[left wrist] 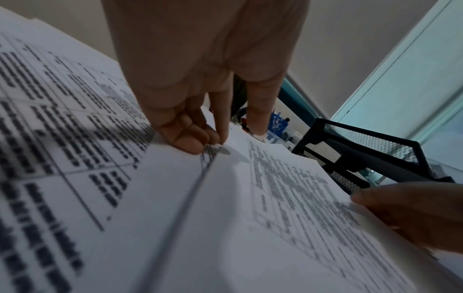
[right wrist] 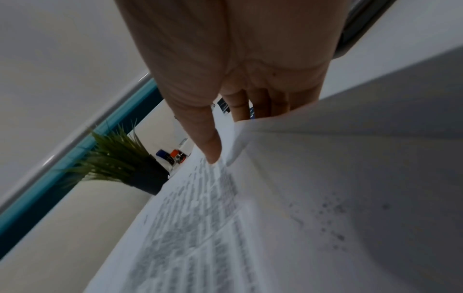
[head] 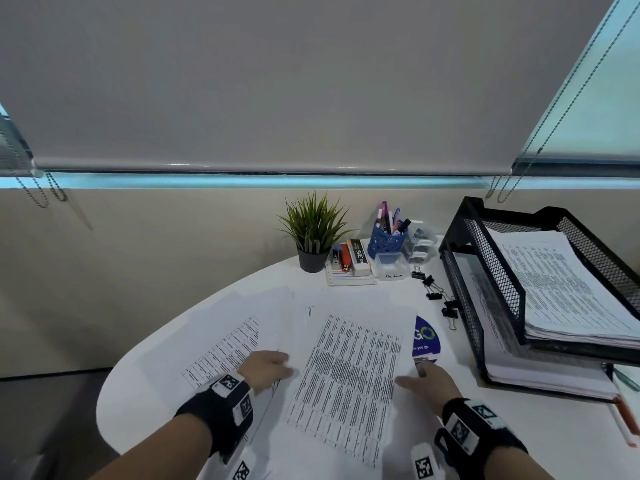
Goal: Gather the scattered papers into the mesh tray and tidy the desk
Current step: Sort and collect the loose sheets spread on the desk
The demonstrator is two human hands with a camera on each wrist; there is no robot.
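A densely printed sheet (head: 349,368) (left wrist: 288,188) (right wrist: 200,208) lies in the middle of the white desk (head: 145,368), over other loose papers. My left hand (head: 273,367) (left wrist: 190,138) has its curled fingertips on the sheet's left edge. My right hand (head: 422,379) (right wrist: 225,128) pinches the right edge, thumb on top and fingers under the lifted paper. The sheet bows up between both hands. A sheet with a printed table (head: 225,348) (left wrist: 50,119) lies to the left. The black mesh tray (head: 491,271) (left wrist: 363,142) stands at the right, with stacks of paper on both tiers.
A potted plant (head: 313,230), a stapler and boxes (head: 346,261), a blue pen cup (head: 386,239) and a clear box (head: 391,268) line the back. Binder clips (head: 440,296) lie beside the tray. A blue round card (head: 426,337) sticks out from under the papers. The desk's rounded edge (head: 104,393) is at the left.
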